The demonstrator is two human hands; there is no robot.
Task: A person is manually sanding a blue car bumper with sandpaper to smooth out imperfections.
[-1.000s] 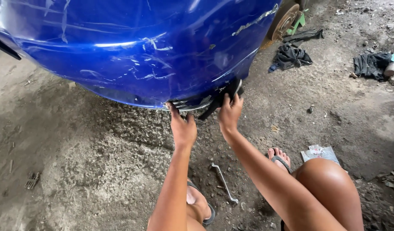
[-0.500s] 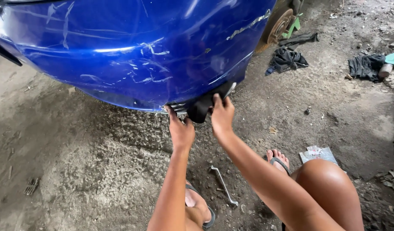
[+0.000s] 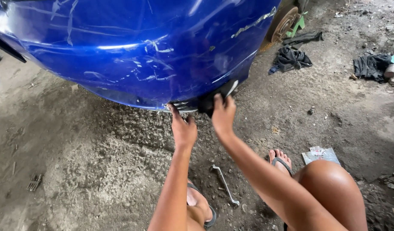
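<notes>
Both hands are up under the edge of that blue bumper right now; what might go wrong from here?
1. The left hand has fingers hooked under the scratched blue bumper; its edge may pinch or scrape them.
2. The black piece the right hand grips might drop.
3. The wrench lies loose by the sandalled feet.

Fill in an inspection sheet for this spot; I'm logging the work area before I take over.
Surface: rough concrete floor, gritty and stained.
Job's things: scratched blue car bumper; black trim piece at its lower edge.
Clutter: wrench between the feet; dark rags; flat packet.
Hands: left hand touches the bumper's underside; right hand grips the black trim piece.
Cables: nothing seen.
Surroundings: rusty brake disc exposed, green stand beside it.
</notes>
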